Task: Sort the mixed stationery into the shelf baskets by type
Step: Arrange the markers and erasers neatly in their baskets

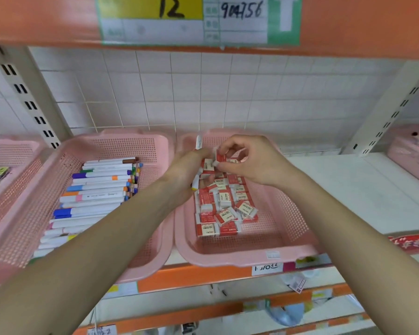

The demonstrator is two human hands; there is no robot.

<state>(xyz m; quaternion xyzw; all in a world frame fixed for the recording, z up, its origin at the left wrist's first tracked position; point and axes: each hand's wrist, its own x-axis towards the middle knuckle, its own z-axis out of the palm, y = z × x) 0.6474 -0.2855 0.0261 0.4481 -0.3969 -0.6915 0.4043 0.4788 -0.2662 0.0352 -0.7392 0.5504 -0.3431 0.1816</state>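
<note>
Left hand (183, 171) curled round a white pen (198, 142) that sticks up, right hand (252, 160) fingers (230, 146) pinching a small red eraser (220, 157), both hands just over the pink basket (288, 213) of erasers (225, 206), pen basket (153, 145) beside it

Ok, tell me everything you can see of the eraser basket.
The eraser basket is pink plastic, rectangular, with mesh walls and floor and a solid rim bearing a label at the front. It sits on the white shelf, close beside the marker basket on its left. Red-and-white erasers are piled along its middle; the floor at its right shows bare. The left hand and right hand are above its far end.
</note>
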